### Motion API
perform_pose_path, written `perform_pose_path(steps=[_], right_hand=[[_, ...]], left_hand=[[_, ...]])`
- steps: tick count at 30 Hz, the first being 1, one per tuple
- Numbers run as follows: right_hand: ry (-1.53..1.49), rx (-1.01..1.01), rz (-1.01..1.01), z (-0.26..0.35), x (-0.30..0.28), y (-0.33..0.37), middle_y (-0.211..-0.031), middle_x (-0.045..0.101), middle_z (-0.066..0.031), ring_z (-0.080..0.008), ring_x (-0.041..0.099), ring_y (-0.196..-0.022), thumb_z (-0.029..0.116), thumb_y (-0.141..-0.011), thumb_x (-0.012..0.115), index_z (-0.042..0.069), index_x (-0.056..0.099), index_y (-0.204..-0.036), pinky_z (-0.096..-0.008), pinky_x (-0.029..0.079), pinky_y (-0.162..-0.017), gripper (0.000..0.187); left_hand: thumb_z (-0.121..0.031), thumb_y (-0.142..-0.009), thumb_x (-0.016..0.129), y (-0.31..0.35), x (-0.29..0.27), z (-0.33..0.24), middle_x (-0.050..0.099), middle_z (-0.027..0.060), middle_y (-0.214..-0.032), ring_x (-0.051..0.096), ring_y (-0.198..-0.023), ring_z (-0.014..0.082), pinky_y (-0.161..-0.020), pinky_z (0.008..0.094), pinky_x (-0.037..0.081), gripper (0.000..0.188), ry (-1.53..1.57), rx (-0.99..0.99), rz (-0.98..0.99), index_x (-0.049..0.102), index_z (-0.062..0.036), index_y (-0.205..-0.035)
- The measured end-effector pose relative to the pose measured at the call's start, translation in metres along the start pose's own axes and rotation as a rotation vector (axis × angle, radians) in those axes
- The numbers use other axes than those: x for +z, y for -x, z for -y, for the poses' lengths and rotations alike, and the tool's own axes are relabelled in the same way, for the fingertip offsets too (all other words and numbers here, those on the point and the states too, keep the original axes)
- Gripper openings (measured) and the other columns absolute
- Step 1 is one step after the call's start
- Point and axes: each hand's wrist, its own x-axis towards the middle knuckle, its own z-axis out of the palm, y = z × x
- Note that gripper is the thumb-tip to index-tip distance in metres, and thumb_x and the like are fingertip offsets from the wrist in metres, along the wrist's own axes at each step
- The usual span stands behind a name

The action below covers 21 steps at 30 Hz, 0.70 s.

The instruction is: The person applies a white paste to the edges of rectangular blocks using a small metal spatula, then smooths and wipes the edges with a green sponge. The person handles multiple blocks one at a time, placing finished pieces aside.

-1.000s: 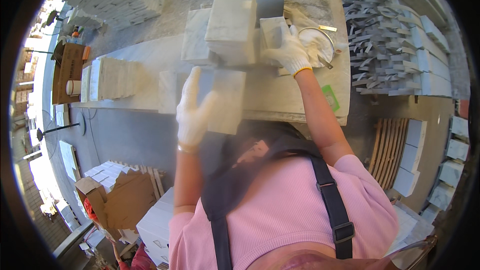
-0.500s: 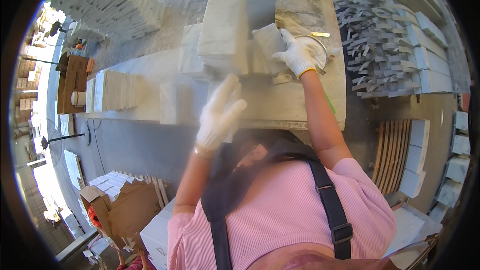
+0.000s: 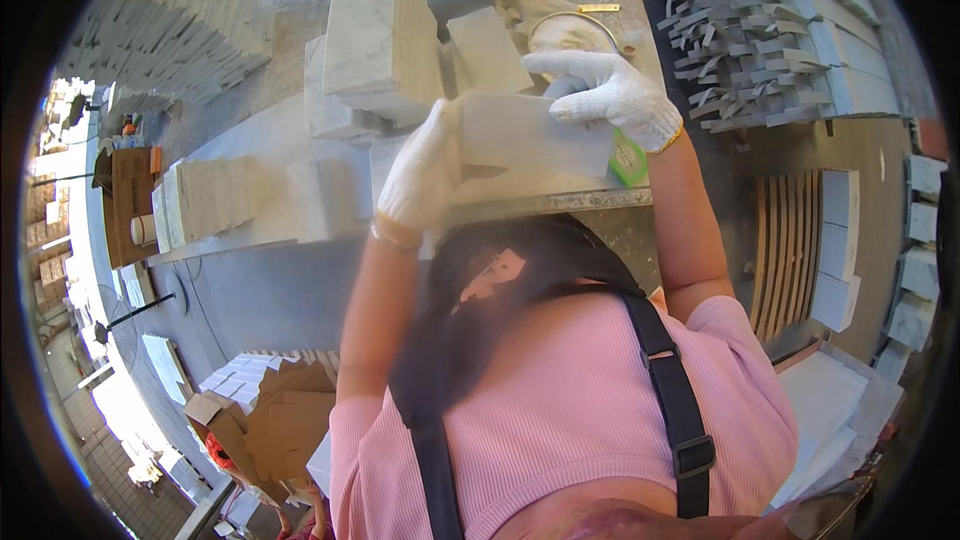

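Note:
A pale grey-white rectangular stone tile (image 3: 530, 135) is held flat above the table's front edge, between my two gloved hands. My left hand (image 3: 420, 168), in a white knit glove, closes on the tile's left end. My right hand (image 3: 610, 98), gloved the same way, grips its right end with the thumb on top. Just beyond them stands a thick stack of marbled tiles (image 3: 365, 35). Beside that stack another tile (image 3: 490, 52) leans at a tilt. A green round-cornered object (image 3: 628, 160) lies by the tile's right end, partly hidden.
Behind my right hand are a metal ring (image 3: 575, 16) and a yellow strip (image 3: 599, 8). A row of upright tiles (image 3: 205, 202) stands at left beside a cardboard box (image 3: 130, 200). Large strip stacks (image 3: 745, 30) rise at right; a slatted wooden pallet (image 3: 787, 250) lies below.
My right hand has come from the leaning tile toward me and right, and now holds a tile. My left hand has closed on its other end. The view has shifted.

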Motion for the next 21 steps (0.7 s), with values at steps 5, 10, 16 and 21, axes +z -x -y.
perform_pose_path(steps=[5,10,16,21], right_hand=[[-0.160,-0.020,-0.035,-0.008,0.011,0.008,-0.111,0.074,-0.0073,-0.0118,0.066,-0.093,0.003,-0.085,0.076,0.002,0.055,-0.147,-0.0265,0.053,-0.081,0.066],[-0.137,-0.087,-0.190,-0.024,0.020,0.026,-0.122,0.071,-0.0085,-0.0117,0.066,-0.095,0.004,-0.084,0.077,0.001,0.049,-0.151,-0.0242,0.052,-0.079,0.073],[-0.236,0.080,-0.141,-0.032,0.029,0.052,-0.127,0.067,-0.0114,-0.0071,0.064,-0.086,0.003,-0.079,0.076,0.002,0.038,-0.158,-0.0189,0.048,-0.063,0.088],[-0.210,0.083,-0.137,-0.032,0.018,0.058,-0.119,0.068,-0.0122,-0.0092,0.064,-0.087,-0.002,-0.078,0.072,0.004,0.040,-0.158,-0.0214,0.049,-0.066,0.086]], left_hand=[[-0.025,-0.103,0.060,-0.001,0.010,0.010,0.068,0.0125,-0.123,0.070,-0.106,0.0245,-0.084,0.0436,0.061,0.043,-0.286,0.055,-0.111,0.057,0.0030,-0.136],[-0.021,-0.103,0.059,0.009,0.017,0.019,0.069,0.0121,-0.120,0.070,-0.105,0.0234,-0.081,0.0421,0.061,0.038,-0.219,0.113,-0.234,0.058,0.0016,-0.134],[-0.021,-0.104,0.057,0.020,0.011,0.016,0.068,0.0119,-0.123,0.070,-0.106,0.0250,-0.081,0.0430,0.062,0.036,-0.148,0.183,-0.308,0.058,0.0001,-0.134],[-0.022,-0.104,0.058,0.026,0.005,0.015,0.067,0.0125,-0.124,0.070,-0.108,0.0264,-0.082,0.0442,0.063,0.038,-0.137,0.251,-0.280,0.056,0.0001,-0.135]])
